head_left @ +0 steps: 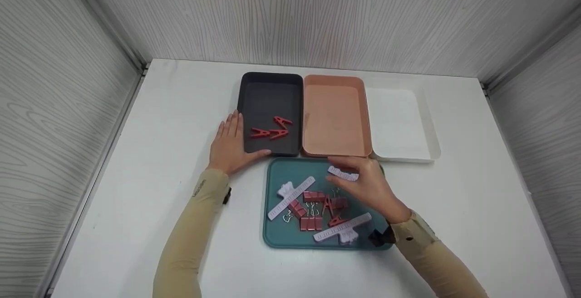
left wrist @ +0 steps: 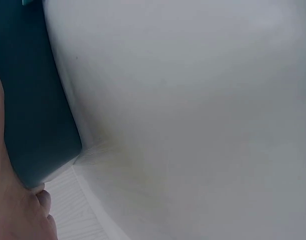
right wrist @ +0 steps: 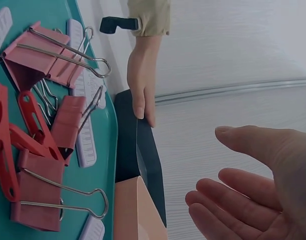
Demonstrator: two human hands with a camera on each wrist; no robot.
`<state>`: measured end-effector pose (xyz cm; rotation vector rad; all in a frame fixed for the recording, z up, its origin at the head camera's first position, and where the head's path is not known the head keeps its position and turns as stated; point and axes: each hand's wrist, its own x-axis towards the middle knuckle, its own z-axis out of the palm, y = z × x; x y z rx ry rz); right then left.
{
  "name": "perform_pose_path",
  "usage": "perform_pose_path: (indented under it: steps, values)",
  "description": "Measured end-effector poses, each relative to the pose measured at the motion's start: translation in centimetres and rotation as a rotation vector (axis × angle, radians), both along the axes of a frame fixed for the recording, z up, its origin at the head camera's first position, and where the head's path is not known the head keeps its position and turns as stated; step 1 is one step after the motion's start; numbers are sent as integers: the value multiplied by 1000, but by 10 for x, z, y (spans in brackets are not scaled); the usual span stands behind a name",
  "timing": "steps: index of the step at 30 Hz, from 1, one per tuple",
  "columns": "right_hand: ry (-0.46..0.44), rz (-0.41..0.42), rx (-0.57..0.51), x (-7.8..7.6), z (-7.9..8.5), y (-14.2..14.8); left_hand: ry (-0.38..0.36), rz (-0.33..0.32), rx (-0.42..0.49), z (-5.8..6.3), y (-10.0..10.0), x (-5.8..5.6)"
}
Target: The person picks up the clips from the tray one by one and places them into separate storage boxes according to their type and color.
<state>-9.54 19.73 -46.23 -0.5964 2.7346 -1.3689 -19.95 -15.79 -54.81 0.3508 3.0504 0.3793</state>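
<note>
Clock directions per head view, 12 o'clock away from the person. Right hand (head_left: 370,182): above the green tray (head_left: 286,240) at its 2 o'clock area, thumb parted from loosely bent fingers, nothing pinched. A long pale clip (head_left: 343,173) shows in the gap between thumb and fingers, at the tray's 1 o'clock.

Left hand (head_left: 229,150): fingers straight, thumb spread wide; fingers lie along the 8 o'clock side of the black tray (head_left: 270,95), thumb along its near edge.

In the green tray: four pink binder clips (head_left: 311,223) clustered about the middle, with two red pegs (head_left: 337,221), one near the centre and one towards 5 o'clock. Further long pale clips lie at 10 o'clock and 5 o'clock, both slanted.

Black tray: at 11 o'clock from the green one; three red pegs inside, about its 6 o'clock. Peach tray (head_left: 337,116): at 12 o'clock, just beside the black. White tray (head_left: 399,123): between 1 and 2 o'clock. All stand on a white table (head_left: 127,175).
</note>
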Motion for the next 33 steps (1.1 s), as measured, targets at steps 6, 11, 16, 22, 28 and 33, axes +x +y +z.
perform_pose_path:
  steps: [6, 11, 16, 22, 28, 33]
  values:
    - [-59, 36, 9, 13, -7, 2, 3, 4, 4, 0, 0, 0]
    - [-123, 19, 22, 23, -14, 3, -2, 11, -6, -1, 0, -1]
    - [-177, 18, 31, 31, -21, 4, -11, 14, -10, -2, 1, -1]
    - [-212, 45, 50, 36, -32, 5, -15, 13, -14, -3, 1, -1]
    - [-245, 67, 67, 41, -41, 3, 2, 11, -18, -5, 1, -1]
    - [-240, 77, 62, 42, -49, 1, 3, 15, -9, -5, 1, -1]
